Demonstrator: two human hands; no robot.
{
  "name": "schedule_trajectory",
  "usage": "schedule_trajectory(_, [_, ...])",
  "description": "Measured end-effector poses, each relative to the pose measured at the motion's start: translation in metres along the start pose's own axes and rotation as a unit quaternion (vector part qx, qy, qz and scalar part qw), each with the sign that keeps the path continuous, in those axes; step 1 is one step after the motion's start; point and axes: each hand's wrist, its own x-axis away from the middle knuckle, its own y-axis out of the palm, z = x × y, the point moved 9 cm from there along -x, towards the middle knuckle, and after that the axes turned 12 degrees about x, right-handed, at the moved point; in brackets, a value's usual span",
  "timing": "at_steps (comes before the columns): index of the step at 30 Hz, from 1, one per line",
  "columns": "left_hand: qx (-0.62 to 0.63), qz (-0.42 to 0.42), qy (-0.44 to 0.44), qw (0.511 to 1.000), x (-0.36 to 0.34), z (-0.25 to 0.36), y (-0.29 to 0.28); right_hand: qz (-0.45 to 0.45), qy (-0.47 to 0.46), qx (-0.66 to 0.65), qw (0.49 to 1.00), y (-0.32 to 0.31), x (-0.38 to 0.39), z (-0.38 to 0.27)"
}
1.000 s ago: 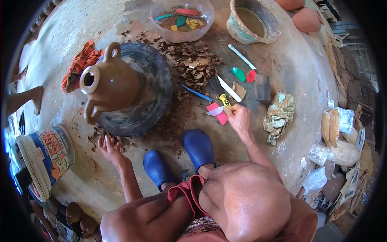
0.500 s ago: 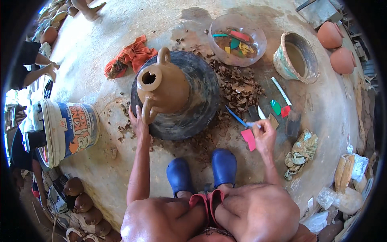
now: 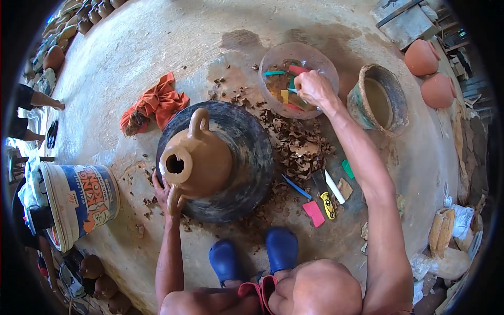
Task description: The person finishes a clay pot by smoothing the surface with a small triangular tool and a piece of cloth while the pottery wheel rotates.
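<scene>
A brown clay jug with two loop handles and a round mouth sits on a dark turning wheel. My left hand rests open at the wheel's left rim, beside the nearer handle, which hides part of its fingers. My right hand reaches into a clear plastic bowl with coloured pieces in water. Its fingers are pinched together; what they hold is hidden. A red piece, a teal strip and a yellow piece lie around those fingers.
Clay shavings heap right of the wheel. Nearby lie a yellow-and-black tool, blue stick, white stick and pink piece. Around stand a water pot, orange cloth and paint bucket.
My right hand has moved from the loose tools up into the plastic bowl. The yellow-and-black tool now shows on the floor. My left hand stays at the wheel rim while the view shifts.
</scene>
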Motion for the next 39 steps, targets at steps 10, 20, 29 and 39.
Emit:
schedule_trajectory(10, [-0.082,-0.022,-0.073,0.994,0.016,0.014,-0.005,0.027,-0.027,0.031,0.999,0.004,-0.001,0.0])
schedule_trajectory(20, [-0.05,-0.013,-0.079,0.996,-0.012,-0.036,-0.021,0.269,-0.139,-0.363,0.881,-0.092,0.098,-0.159])
schedule_trajectory(29, [-0.145,-0.034,0.029,0.988,0.001,0.003,-0.003,0.269,-0.226,-0.372,0.859,-0.076,0.112,-0.211])
schedule_trajectory(39, [0.0,0.039,-0.053,0.998,0.014,-0.014,-0.006,0.292,-0.136,-0.344,0.882,-0.069,0.213,-0.226])
